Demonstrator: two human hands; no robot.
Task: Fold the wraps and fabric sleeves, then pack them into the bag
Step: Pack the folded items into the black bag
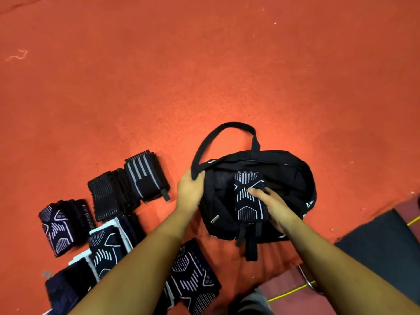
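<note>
The black bag lies open on the red floor, approx. 4 o'clock from frame centre. L hand is curled round the bag rim at its 9 o'clock side, right where the strap begins. R hand grips a folded patterned sleeve, fingers curled over its edge. The sleeve sits in the bag opening, lower end over the near rim. Striped wraps lie at 9 o'clock from the bag, apart from it. More folded sleeves are at 8 o'clock, some partly under the L forearm.
</note>
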